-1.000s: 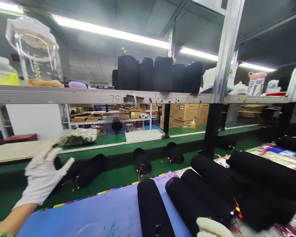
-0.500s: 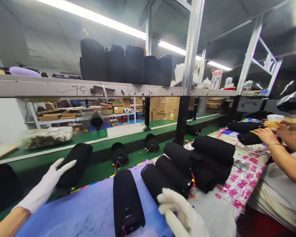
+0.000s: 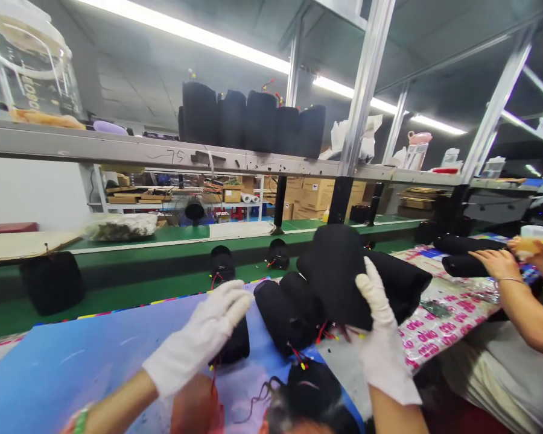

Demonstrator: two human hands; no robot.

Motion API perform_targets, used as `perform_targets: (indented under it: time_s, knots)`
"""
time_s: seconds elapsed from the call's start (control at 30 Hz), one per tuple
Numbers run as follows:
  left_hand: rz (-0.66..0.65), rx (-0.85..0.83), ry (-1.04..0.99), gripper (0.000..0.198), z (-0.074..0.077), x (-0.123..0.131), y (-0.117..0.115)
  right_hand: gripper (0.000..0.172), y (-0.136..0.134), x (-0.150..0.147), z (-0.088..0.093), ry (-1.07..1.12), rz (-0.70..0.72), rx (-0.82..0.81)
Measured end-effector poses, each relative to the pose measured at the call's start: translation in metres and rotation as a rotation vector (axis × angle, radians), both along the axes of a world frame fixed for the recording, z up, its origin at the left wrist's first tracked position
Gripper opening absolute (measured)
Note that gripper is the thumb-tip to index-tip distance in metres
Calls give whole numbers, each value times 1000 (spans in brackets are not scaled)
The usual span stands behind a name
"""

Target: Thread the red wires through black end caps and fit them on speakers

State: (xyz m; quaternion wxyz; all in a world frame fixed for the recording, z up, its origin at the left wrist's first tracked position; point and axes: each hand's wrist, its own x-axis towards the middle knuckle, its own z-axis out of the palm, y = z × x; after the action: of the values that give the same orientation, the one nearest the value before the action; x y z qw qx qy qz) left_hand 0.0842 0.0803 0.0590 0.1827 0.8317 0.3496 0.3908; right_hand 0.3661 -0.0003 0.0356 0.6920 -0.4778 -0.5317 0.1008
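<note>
My right hand [image 3: 380,319], in a white glove, grips a black fabric-covered cylinder [image 3: 337,271] held up over the group on the table. Its thumb and fingers press the lower right side, and red and yellow wires hang near the cylinder's lower end. My left hand [image 3: 208,328], gloved too, lies with bent fingers over another black cylinder [image 3: 238,343]; the glove hides much of it, and the thumb is not clearly seen. Between my hands, more black cylinders [image 3: 274,313] lie on the blue sheet [image 3: 99,355], with red wires and yellow connectors at their ends.
Behind the sheet runs a green conveyor [image 3: 131,288] bearing a black cylinder [image 3: 52,283] and smaller ones. Several cylinders [image 3: 230,120] stand on the metal shelf [image 3: 140,154]. A co-worker's hand [image 3: 500,265] rests by black cylinders at right. A dark blurred shape [image 3: 314,386] fills the bottom middle.
My left hand has come from the conveyor to the middle of the blue sheet. My right hand, empty before, now holds a black cylinder up. The view has shifted left.
</note>
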Motion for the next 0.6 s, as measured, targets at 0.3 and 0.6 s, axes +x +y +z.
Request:
perform_targets:
  time_s: [0.3, 0.6]
  knots:
    - [-105, 114, 355, 87, -30, 178, 32, 86, 19, 90, 75, 85, -317, -192]
    - [-31, 20, 359, 79, -77, 156, 50, 83, 108, 134, 83, -97, -134, -602]
